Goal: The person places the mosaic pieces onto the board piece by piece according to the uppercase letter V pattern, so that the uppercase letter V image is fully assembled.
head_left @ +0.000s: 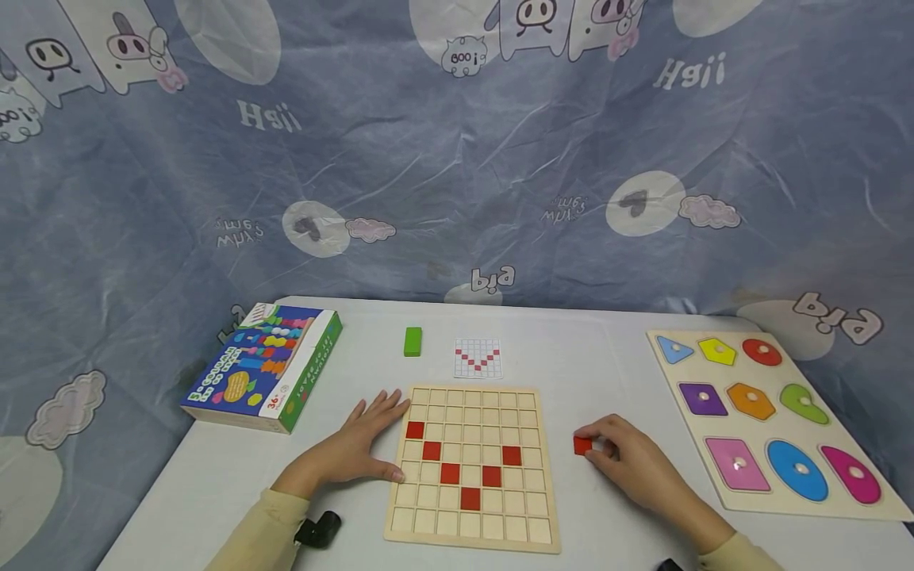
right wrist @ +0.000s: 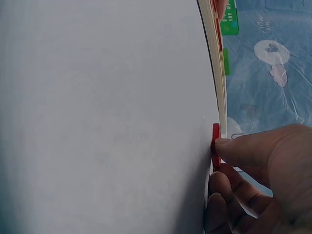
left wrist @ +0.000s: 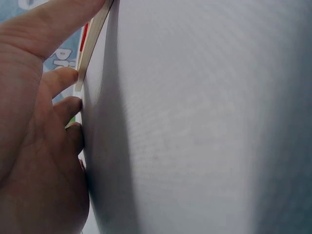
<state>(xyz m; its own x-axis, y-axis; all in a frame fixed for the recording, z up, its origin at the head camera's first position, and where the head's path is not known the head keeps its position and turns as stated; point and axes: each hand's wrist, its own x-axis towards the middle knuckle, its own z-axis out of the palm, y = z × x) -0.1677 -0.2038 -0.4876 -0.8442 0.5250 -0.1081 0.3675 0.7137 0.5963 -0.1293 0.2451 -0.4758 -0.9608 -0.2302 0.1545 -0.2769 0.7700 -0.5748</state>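
A wooden grid board [head_left: 489, 526] lies on the white table, with several red square tiles [head_left: 470, 499] in its cells forming a V whose right arm is one tile shorter. My left hand [head_left: 355, 446] rests at the board's left edge, fingers spread, thumb and fingertips at the rim. To the right of the board, my right hand [head_left: 631, 460] pinches another red square tile [head_left: 582, 445] between thumb and fingers at the table surface. The right wrist view shows this red tile [right wrist: 216, 146] edge-on under the thumb. Beyond the board lies a small pattern card [head_left: 478, 358] printed with a red V.
A green block [head_left: 412, 342] lies behind the board, left of the card. At the back left sits a colourful game box [head_left: 264, 365]. A shape puzzle board [head_left: 685, 428] with knobbed pieces occupies the right side. Patterned blue cloth [head_left: 457, 174] hangs behind the table.
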